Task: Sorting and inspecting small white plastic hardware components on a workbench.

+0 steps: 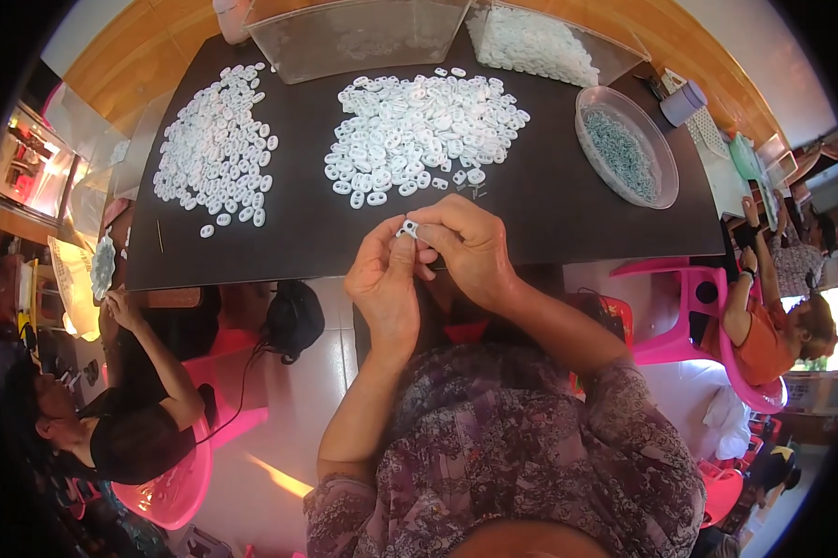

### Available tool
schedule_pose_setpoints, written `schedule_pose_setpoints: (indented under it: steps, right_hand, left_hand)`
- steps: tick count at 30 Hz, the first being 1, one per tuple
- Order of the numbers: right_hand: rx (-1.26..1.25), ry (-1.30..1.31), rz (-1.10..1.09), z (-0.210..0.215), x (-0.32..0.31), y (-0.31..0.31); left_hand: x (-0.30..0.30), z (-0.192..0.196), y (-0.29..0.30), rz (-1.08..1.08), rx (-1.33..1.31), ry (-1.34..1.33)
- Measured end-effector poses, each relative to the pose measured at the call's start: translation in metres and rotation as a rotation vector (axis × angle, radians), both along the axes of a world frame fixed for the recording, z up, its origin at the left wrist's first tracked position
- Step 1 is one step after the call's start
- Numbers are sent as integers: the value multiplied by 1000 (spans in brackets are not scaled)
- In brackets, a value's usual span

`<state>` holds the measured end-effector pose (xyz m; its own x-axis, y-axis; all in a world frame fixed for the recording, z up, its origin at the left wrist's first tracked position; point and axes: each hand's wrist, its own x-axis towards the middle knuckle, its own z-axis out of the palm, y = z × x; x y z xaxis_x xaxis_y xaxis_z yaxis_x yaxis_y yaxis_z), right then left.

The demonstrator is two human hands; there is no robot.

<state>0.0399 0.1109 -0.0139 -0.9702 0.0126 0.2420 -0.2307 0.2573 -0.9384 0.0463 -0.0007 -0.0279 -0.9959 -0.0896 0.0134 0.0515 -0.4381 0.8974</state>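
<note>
My left hand (384, 288) and my right hand (470, 244) meet just over the table's near edge. Between their fingertips they pinch a small white oval plastic piece with two dark holes (408, 228). Both thumbs press against it; whether a screw is in it is too small to tell. Beyond my hands lies a big pile of similar white oval pieces (428, 121). A few loose screws (477, 193) rest at that pile's near right edge. To the left spreads a second pile of white oval pieces (216, 149).
A see-through round dish (665, 191) holding many small screws (619, 149) is at the right. Behind stand a see-through bin (354, 42) and another filled with white pieces (535, 46). A purple-lidded container (684, 102) sits far right. Other people work at left (140, 428) and right (763, 325).
</note>
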Motion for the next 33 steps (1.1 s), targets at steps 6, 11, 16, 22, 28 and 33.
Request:
schedule_pose_setpoints:
  steps: [6,11,16,22,28,33]
  right_hand:
    - [-19,73,-6,-5,2,0]
    - [11,64,10,-3,3,1]
    - [150,151,-34,3,3,1]
    - [376,502,-91,3,2,-1]
    - [452,614,-139,0,-3,-2]
    - [482,642,-151,0,-3,-2]
  left_hand:
    - [0,4,-1,-20,35,34]
    - [1,7,-3,-56,40,-6]
    - [0,9,-2,-47,103,-88]
    - [-5,11,-3,16,157,-190]
    - [-4,18,-1,21,200,-226]
    - [-3,18,-4,-7,268,-245]
